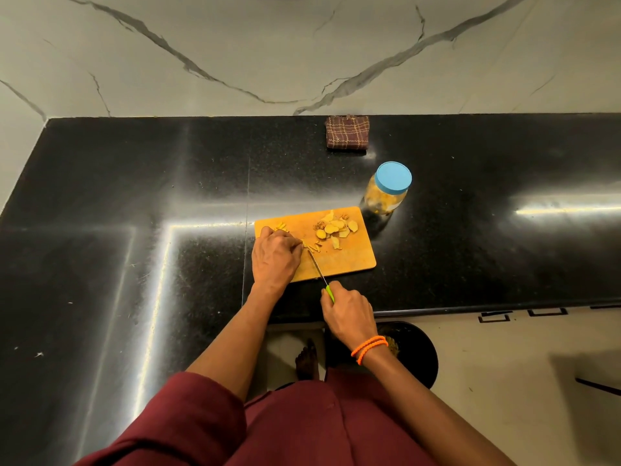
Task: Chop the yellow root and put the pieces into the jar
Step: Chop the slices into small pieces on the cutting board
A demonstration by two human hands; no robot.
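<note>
Nearest the person, the right hand wraps its fingers round the green handle of a knife, whose blade runs up onto the cutting board. Just beyond, the left hand curls down over the yellow root, pinning it at the board's left end. Chopping looks to be under way: thin strips lie at the blade tip, and a heap of slices sits farther right. Past the board stands the jar, its blue lid on. Transferring pieces will likely call for removing that lid first.
</note>
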